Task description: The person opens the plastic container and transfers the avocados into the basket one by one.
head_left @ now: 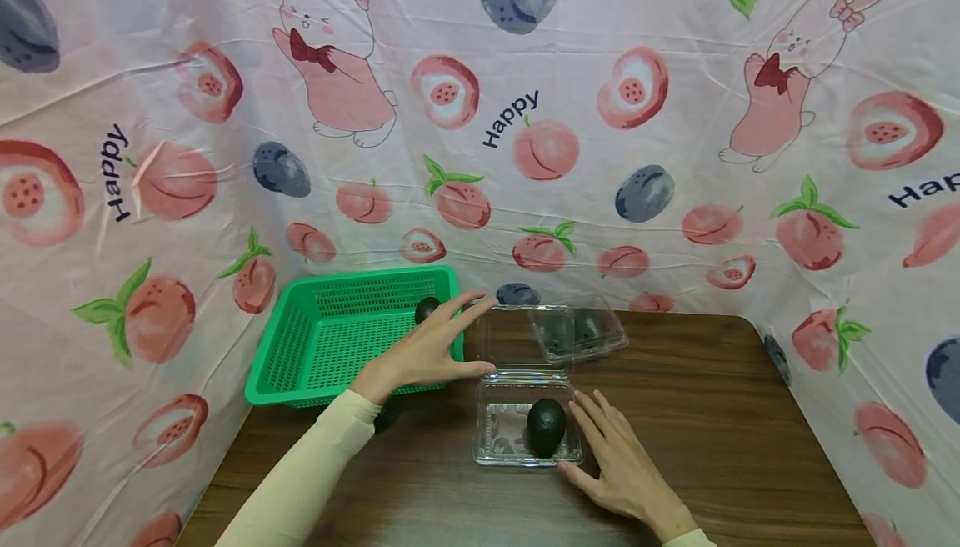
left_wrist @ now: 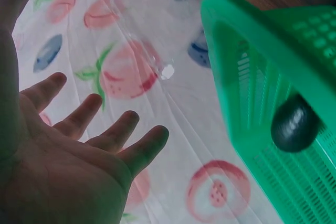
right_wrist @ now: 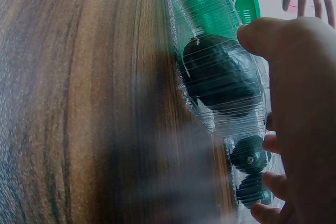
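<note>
A clear plastic clamshell box (head_left: 491, 459) stands with its lid (head_left: 525, 343) raised. One dark avocado (head_left: 546, 428) sits in the right half of its base. Along the box's right side lies my right hand (head_left: 626, 464), fingers extended, with the thumb at the near right corner. My left hand (head_left: 427, 351) is spread beside the lid's left edge, holding nothing; the left wrist view shows its empty palm and separated fingers. Left of it, a green plastic basket (head_left: 258, 372) contains another avocado (left_wrist: 296, 124), partly hidden by the hand in the head view.
Behind the raised lid, a second clear box (head_left: 615, 338) holds two dark avocados (right_wrist: 249, 156). A dark shape (head_left: 387, 418) shows beside the left cuff. The brown wooden table (head_left: 712, 414) meets a fruit-and-rabbit printed cloth (head_left: 555, 55) at the back and sides.
</note>
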A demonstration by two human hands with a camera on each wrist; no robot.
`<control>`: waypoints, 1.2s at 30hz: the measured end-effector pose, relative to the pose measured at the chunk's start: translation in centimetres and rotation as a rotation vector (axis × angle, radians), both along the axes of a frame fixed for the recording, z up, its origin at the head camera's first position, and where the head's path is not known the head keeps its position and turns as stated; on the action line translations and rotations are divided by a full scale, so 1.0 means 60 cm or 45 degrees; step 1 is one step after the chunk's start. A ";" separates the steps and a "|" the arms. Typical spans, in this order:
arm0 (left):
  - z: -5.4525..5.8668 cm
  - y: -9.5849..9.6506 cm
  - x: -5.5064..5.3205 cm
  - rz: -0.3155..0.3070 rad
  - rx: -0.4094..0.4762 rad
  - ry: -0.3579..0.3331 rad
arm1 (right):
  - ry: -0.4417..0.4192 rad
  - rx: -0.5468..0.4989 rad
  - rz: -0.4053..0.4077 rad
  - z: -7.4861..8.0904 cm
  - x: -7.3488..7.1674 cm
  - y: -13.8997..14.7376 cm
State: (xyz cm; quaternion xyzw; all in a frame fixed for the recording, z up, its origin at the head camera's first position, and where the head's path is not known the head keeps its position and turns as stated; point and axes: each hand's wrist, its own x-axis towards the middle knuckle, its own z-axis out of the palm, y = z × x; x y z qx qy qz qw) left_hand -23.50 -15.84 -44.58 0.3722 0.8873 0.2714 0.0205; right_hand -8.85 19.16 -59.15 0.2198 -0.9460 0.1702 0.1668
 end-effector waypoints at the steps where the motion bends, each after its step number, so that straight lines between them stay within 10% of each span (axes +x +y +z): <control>1: -0.001 0.003 0.003 -0.009 -0.002 0.012 | -0.002 0.000 0.000 0.000 0.000 0.000; 24: -0.061 0.074 0.057 -0.164 -0.169 0.100 | -0.060 -0.012 0.007 0.002 -0.003 0.002; 36: -0.089 0.107 0.074 -0.232 -0.166 -0.055 | -0.098 -0.010 -0.001 0.004 -0.001 0.001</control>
